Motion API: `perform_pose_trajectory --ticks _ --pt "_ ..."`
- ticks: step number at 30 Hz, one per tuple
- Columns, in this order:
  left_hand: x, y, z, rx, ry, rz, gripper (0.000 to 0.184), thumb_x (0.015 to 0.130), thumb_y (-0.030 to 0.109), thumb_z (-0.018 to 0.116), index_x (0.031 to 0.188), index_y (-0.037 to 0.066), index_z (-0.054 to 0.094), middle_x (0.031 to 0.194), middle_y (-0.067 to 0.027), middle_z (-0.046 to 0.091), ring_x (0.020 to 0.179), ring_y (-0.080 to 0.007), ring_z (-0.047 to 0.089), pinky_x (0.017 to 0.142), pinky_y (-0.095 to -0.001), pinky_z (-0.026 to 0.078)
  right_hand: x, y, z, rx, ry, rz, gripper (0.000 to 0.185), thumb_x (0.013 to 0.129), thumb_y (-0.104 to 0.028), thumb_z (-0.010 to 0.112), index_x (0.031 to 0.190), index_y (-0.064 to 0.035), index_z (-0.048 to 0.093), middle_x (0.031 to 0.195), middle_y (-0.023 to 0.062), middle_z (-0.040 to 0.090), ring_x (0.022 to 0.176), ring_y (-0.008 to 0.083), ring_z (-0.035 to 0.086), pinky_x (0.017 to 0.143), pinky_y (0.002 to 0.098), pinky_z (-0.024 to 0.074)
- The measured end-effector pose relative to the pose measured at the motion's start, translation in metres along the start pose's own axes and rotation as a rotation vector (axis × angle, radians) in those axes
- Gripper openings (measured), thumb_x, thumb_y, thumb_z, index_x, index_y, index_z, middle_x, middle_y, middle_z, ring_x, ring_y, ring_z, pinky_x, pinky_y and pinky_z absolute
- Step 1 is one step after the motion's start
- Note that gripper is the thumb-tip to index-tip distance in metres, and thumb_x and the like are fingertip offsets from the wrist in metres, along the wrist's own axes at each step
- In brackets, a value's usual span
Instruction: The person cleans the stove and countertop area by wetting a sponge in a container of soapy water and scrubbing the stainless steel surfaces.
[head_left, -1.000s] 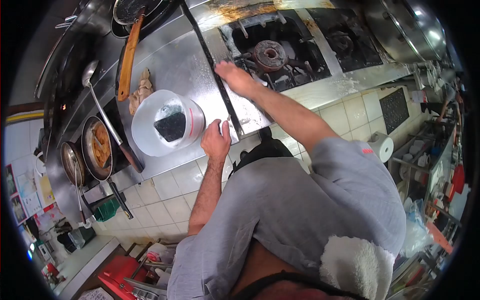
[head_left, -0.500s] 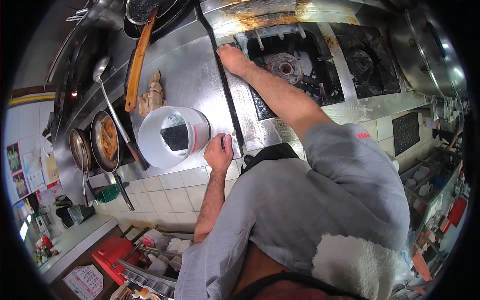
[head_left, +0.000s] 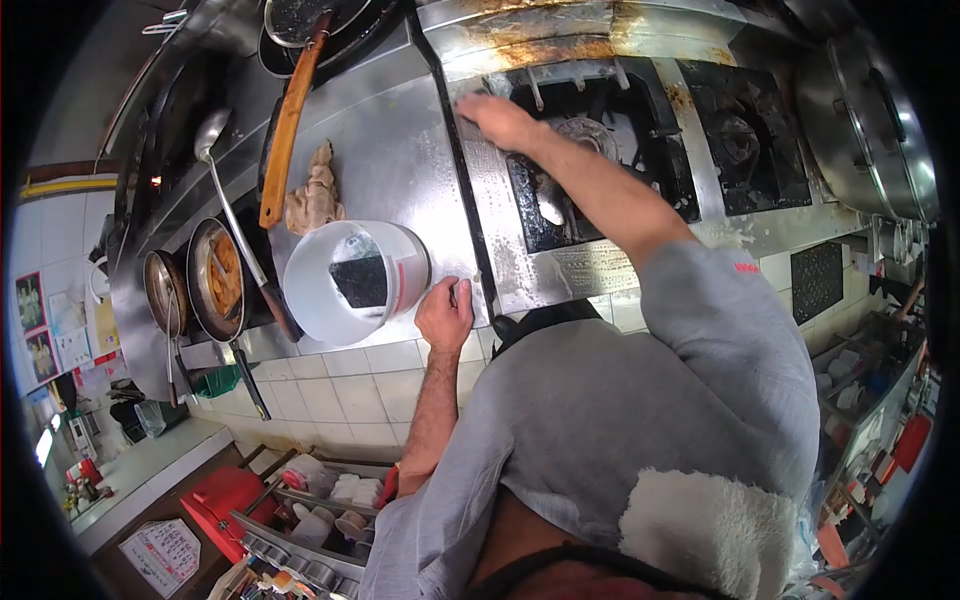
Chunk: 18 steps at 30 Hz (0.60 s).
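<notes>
My right hand (head_left: 494, 118) reaches over the metal strip at the left side of the gas burner (head_left: 585, 140). It is slightly blurred, its fingers bunched together and pointing down-left; whatever they may hold is hidden. Down at the front edge of the steel counter (head_left: 400, 170), my left hand (head_left: 446, 314) rests with fingers curled closed, and nothing shows in it. Just left of that hand stands a translucent white plastic tub (head_left: 318, 318) with a dark rectangular patch visible inside. Behind the tub lies a piece of ginger root (head_left: 315, 193). Wet droplets cover the metal near both hands.
A wooden-handled pan (head_left: 290, 130) lies at the back left. Further left are a long ladle (head_left: 232, 205) and a frying pan with orange food (head_left: 215, 285). A second burner (head_left: 745, 140) and a large steel pot (head_left: 870, 130) stand to the right.
My right hand has shifted a little across the metal strip and is now blurred. My left hand stays at the counter edge beside the tub. The whole view has shifted slightly.
</notes>
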<state>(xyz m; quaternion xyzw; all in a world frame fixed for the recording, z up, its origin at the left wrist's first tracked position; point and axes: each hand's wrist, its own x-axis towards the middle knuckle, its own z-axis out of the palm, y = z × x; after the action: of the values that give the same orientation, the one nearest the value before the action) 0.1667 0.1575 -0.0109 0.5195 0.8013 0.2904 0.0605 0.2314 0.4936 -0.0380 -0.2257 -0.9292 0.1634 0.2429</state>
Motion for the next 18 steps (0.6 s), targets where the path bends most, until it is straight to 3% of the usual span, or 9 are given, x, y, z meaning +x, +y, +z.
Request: perform_pose_trajectory --ticks 3,7,9,11,13,15,16,18 --pt "0.0 0.001 0.001 -0.009 0.016 -0.001 0.018 0.081 0.025 0.065 0.084 0.008 0.063 0.058 -0.0063 0.053 0.051 -0.0235 0.052 0.049 -0.0363 0.04 0.028 0.013 0.0 0.094 -0.133 0.117 0.025 0.088 -0.011 0.041 0.104 -0.003 0.058 0.111 0.0171 0.057 0.107 0.033 0.052 0.09 0.0405 0.0426" --pt "0.0 -0.001 0.001 -0.01 0.011 -0.001 0.017 0.081 0.024 0.066 0.085 0.007 0.063 0.057 -0.0058 0.052 0.05 -0.0222 0.051 0.048 -0.0356 0.039 0.008 0.002 0.002 -0.013 0.02 0.037 0.022 0.083 -0.007 0.045 0.1 -0.0019 0.058 0.104 0.0182 0.059 0.1 0.0337 0.056 0.086 0.0407 0.0448" --pt "0.002 0.001 0.002 -0.009 0.011 -0.008 0.017 0.081 0.024 0.066 0.085 0.007 0.063 0.057 -0.0057 0.051 0.05 -0.022 0.05 0.048 -0.0353 0.039 0.021 0.005 0.005 0.029 -0.031 0.08 0.021 0.082 -0.007 0.045 0.097 -0.0012 0.059 0.101 0.0175 0.059 0.098 0.0325 0.056 0.085 0.04 0.0462" --pt "0.002 0.001 0.0 -0.009 0.012 0.001 0.018 0.081 0.024 0.066 0.085 0.007 0.063 0.057 -0.0055 0.051 0.049 -0.0218 0.05 0.048 -0.035 0.039 0.035 0.002 -0.009 0.018 -0.236 0.22 0.029 0.077 0.005 0.047 0.105 0.0007 0.057 0.113 0.0181 0.057 0.111 0.0333 0.052 0.094 0.041 0.0432" --pt "0.0 0.001 0.0 -0.012 0.012 0.001 0.018 0.081 0.024 0.066 0.085 0.007 0.063 0.057 -0.0054 0.051 0.049 -0.0216 0.049 0.048 -0.0348 0.039 0.023 -0.018 -0.014 -0.006 -0.068 0.195 0.022 0.08 0.0 0.046 0.099 0.0017 0.056 0.109 0.0192 0.058 0.107 0.0342 0.053 0.089 0.0434 0.0452" --pt "0.001 0.0 0.001 -0.011 0.01 0.006 0.018 0.081 0.024 0.066 0.085 0.007 0.063 0.058 -0.0055 0.051 0.049 -0.0216 0.049 0.048 -0.0347 0.039 -0.002 -0.036 -0.013 -0.056 -0.134 0.106 0.021 0.083 -0.004 0.044 0.1 0.0022 0.056 0.106 0.0189 0.058 0.105 0.0337 0.054 0.088 0.0432 0.0453" --pt "0.0 0.0 0.001 -0.007 0.006 -0.001 0.017 0.081 0.023 0.066 0.085 0.007 0.063 0.058 -0.0056 0.051 0.049 -0.0216 0.049 0.048 -0.0346 0.039 -0.013 -0.042 -0.003 -0.082 0.076 0.024 0.02 0.085 -0.006 0.042 0.098 0.0021 0.056 0.101 0.0179 0.058 0.1 0.035 0.055 0.087 0.0435 0.0457" --pt "0.002 -0.002 0.002 -0.007 0.016 0.015 0.018 0.081 0.023 0.066 0.085 0.007 0.063 0.058 -0.0057 0.052 0.049 -0.0215 0.049 0.048 -0.0345 0.039 0.004 -0.029 -0.005 -0.023 -0.012 0.091 0.02 0.085 -0.008 0.043 0.096 0.0009 0.058 0.103 0.0189 0.058 0.101 0.0342 0.055 0.086 0.0423 0.0458"
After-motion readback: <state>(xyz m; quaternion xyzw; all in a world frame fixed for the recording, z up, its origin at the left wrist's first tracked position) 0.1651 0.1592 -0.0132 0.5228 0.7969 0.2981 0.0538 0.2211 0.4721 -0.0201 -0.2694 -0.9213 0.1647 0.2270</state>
